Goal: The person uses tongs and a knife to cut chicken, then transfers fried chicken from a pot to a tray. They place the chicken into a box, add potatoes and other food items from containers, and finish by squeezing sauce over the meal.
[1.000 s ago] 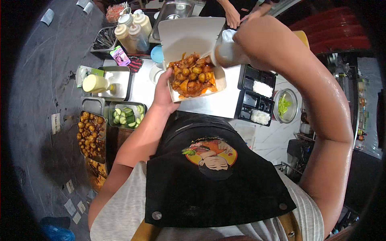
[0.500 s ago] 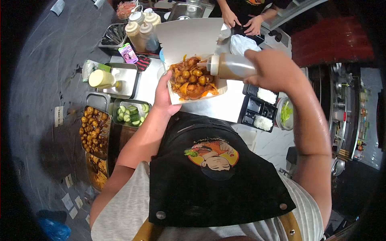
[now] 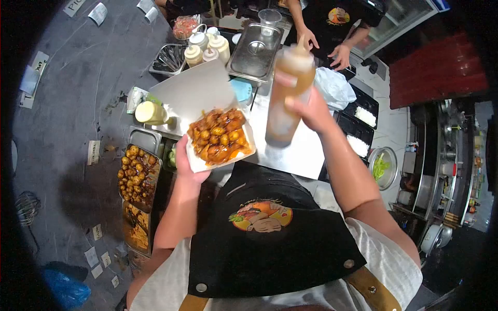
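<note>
My left hand (image 3: 190, 165) grips the side of an open white takeaway box (image 3: 202, 85), its lid standing up at the back. Glazed brown food (image 3: 220, 136) fills the box, with small round pieces on top and a dark glossy sauce over them. In my right hand (image 3: 311, 111) is a clear squeeze bottle (image 3: 288, 98) of brownish sauce, blurred by motion. The bottle is upright, nozzle up, to the right of the box and apart from it. My right fingers are wrapped round its side.
Trays of round glazed pieces (image 3: 136, 173) and orange food (image 3: 137, 230) stand at left, near a yellow squeeze bottle (image 3: 150, 113). More squeeze bottles (image 3: 207, 49) and a steel tray (image 3: 254, 54) are behind. Rice boxes (image 3: 358, 145) lie right. A co-worker's hands (image 3: 340, 54) are across the counter.
The squeeze bottle has gone from tipped over the food to upright, away from the box. The box has moved left and lower, its lid now leaning left. The co-worker's hands have moved apart.
</note>
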Demonstrator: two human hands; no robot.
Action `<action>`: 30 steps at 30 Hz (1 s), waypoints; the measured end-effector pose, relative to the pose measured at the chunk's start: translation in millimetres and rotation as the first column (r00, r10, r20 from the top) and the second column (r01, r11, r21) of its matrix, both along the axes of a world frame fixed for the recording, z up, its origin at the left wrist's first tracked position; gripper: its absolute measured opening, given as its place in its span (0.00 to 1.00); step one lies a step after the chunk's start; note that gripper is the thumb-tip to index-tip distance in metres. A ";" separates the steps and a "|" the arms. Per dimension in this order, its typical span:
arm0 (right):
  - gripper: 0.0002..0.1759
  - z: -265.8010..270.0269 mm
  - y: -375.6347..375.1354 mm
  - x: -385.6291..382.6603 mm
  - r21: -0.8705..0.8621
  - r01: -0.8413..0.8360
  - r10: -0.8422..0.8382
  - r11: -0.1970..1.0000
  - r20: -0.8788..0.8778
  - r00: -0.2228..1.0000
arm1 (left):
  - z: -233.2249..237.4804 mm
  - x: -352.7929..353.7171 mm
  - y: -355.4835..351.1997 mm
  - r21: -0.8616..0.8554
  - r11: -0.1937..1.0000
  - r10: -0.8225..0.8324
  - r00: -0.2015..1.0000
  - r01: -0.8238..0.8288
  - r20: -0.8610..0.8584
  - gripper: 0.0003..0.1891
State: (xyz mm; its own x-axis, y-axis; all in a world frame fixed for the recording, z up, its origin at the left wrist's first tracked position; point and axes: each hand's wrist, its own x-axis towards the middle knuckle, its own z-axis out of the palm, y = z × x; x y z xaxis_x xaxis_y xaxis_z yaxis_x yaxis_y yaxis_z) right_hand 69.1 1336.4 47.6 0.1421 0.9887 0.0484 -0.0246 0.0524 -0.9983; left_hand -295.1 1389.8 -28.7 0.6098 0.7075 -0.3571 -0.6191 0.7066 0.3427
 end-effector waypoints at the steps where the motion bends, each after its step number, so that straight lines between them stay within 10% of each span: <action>1: 0.53 5.5 27.6 1.6 0.066 0.051 -0.046 0.996 -0.076 0.996 | 3.0 -10.5 -0.3 0.011 1.000 0.027 0.999 -0.027 -0.026 0.35; 3: 0.52 27.4 90.3 4.7 0.132 0.151 -0.132 0.980 -0.144 0.981 | 7.9 -28.8 -3.7 0.017 0.997 0.073 0.997 -0.072 -0.034 0.36; 7: 0.43 56.4 215.0 3.8 0.495 0.197 -0.360 0.846 0.259 0.896 | 4.3 -54.5 -18.2 0.048 0.987 0.160 0.983 -0.156 -0.094 0.38; 15: 0.52 -82.7 357.3 -7.6 0.178 0.422 -0.458 0.889 0.365 0.811 | -4.3 -50.8 -53.6 0.028 0.987 0.161 0.959 -0.159 -0.235 0.38; 19: 0.47 -108.5 343.8 -14.2 -0.100 0.409 -0.360 0.907 0.320 0.876 | -15.3 -42.5 -53.7 -0.057 0.998 0.022 0.967 -0.038 -0.254 0.39; 25: 0.28 -90.1 212.3 40.6 0.134 0.240 -0.271 0.961 0.323 0.907 | -35.9 16.8 -31.4 -0.228 0.966 -0.179 0.953 0.122 -0.246 0.36; 30: 0.18 -120.0 -36.6 70.8 -0.437 0.246 -0.164 0.865 0.219 0.962 | -83.4 93.3 -23.6 -0.185 0.923 -0.365 0.921 0.337 -0.139 0.33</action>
State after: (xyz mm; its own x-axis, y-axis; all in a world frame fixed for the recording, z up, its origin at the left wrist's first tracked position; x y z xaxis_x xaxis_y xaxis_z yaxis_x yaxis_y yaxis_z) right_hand 139.9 1299.8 -72.4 0.3746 0.8549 -0.3590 0.1067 -0.4243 -0.8992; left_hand -201.8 1366.2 -112.1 0.7302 0.3866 -0.5633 -0.2644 0.9201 0.2889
